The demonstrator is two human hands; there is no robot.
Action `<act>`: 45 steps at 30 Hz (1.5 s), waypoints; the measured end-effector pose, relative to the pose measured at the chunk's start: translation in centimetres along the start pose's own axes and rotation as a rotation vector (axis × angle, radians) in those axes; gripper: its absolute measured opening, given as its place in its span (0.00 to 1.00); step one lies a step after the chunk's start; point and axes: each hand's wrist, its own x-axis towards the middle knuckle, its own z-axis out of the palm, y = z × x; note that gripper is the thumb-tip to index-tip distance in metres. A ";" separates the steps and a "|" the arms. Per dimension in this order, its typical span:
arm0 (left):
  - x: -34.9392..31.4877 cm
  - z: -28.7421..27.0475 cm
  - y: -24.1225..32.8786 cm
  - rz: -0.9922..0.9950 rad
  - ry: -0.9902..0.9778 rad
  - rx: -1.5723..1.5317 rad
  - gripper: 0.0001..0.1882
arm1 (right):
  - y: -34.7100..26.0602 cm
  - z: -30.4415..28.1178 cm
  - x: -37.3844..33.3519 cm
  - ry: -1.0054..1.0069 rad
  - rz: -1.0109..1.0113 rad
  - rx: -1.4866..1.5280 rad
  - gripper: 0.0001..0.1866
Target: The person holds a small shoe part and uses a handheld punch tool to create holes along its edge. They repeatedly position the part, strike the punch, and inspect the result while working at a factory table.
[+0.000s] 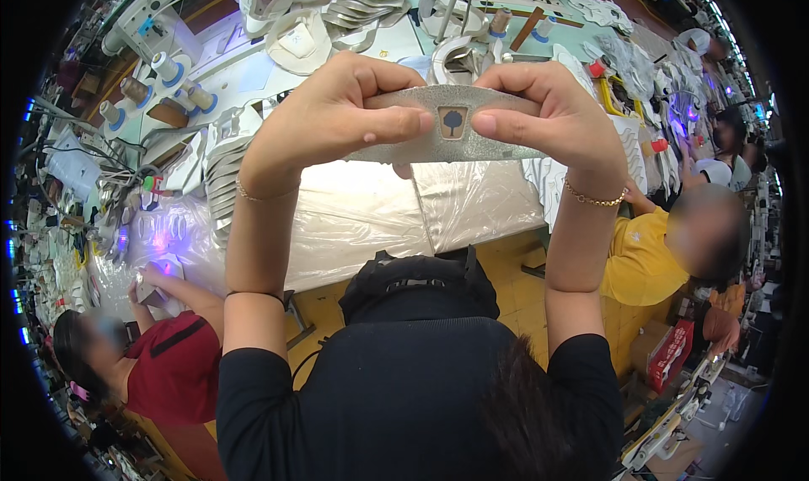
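Observation:
Both my hands are raised in front of me and grip one curved, grey, rough-textured shoe piece [463,151]. A small tan-edged patch [452,122] with a dark tree shape sits at its middle. My left hand [337,114] pinches the left part, its thumb lying along the face beside the patch and its fingers curled over the top and behind. On the other side, my right hand [556,114] pinches the right part in the same way, thumb tip close to the patch. Most of my fingertips are hidden behind the piece.
Beneath my hands lies a plastic-covered table [354,228]. Stacked pale shoe parts [223,178] stand at the left, more parts [366,5] farther back. Thread cones [168,66] stand back left. A person in red [177,367] works at left, one in yellow [645,253] at right.

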 end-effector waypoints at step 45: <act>-1.5 0.9 -19.7 -0.393 0.143 -0.237 0.17 | 16.6 5.8 -2.4 -0.058 0.501 -0.240 0.15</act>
